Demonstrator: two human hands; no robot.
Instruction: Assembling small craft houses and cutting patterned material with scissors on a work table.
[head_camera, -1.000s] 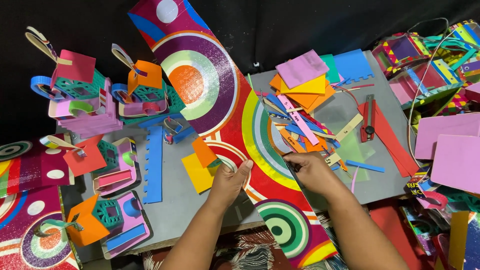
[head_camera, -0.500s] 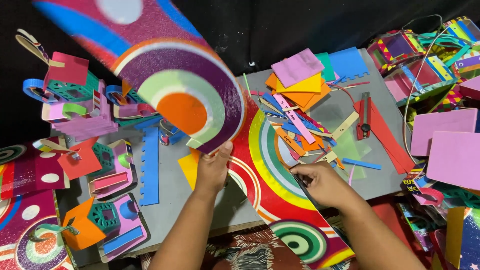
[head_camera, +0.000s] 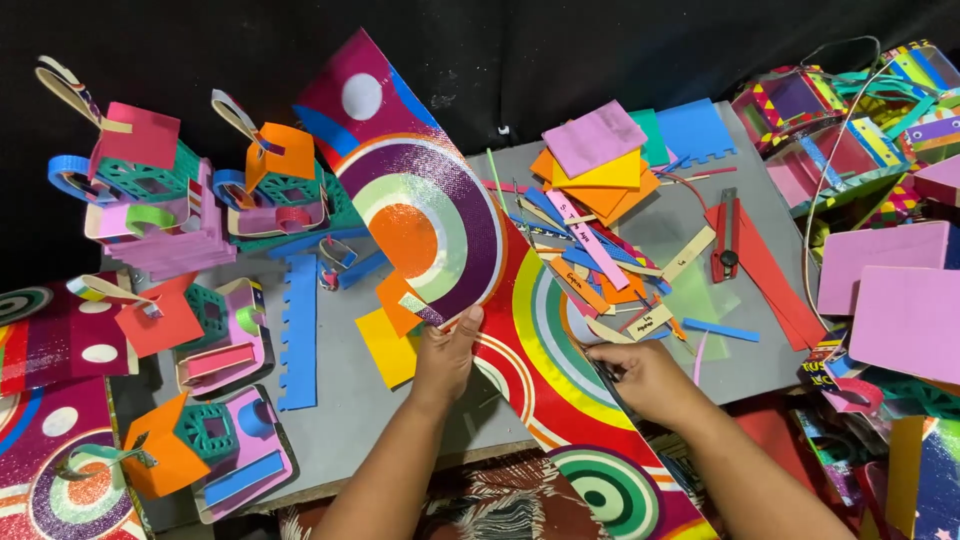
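Now | left hand (head_camera: 447, 352) grips glitter sheet (head_camera: 430, 210) edge | right hand (head_camera: 645, 378) pinches it | paper scraps (head_camera: 600, 250) alongside

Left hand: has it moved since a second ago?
Yes. The left hand has lifted the glitter sheet's free end off the grey board; that end now stands raised, partly hiding the orange square.

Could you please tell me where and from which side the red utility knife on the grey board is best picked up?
Grip the red utility knife across its long handle, coming from above. It lies flat and nearly upright in the picture on the grey board, with a red paper strip close along its right, leaving the sides little room.
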